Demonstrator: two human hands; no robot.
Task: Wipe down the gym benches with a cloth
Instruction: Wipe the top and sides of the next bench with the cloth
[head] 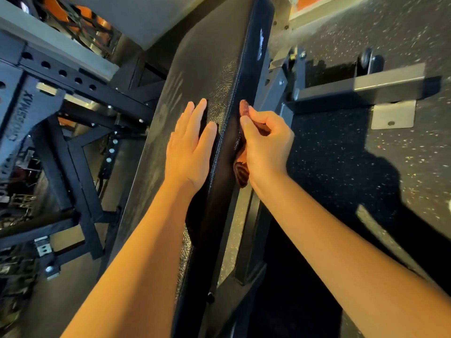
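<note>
With your left hand (190, 147) braced flat, fingers straight, on the black textured vinyl bench pad (200, 64), your right hand (266, 147) pinches the bunched rust-brown cloth (242, 173) against the pad's side edge, so press evenly and draw it lengthwise.

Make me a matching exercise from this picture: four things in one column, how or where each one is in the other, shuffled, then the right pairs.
Column one:
1. left hand
2. right hand
3. cloth
4. rack

Column two:
A. reddish-brown, bunched against the side edge of the bench
B. black steel with a row of holes, left of the bench
C. flat, fingers straight, on the bench top
D. fingers curled, gripping fabric

Pairs: 1-C, 2-D, 3-A, 4-B
</note>
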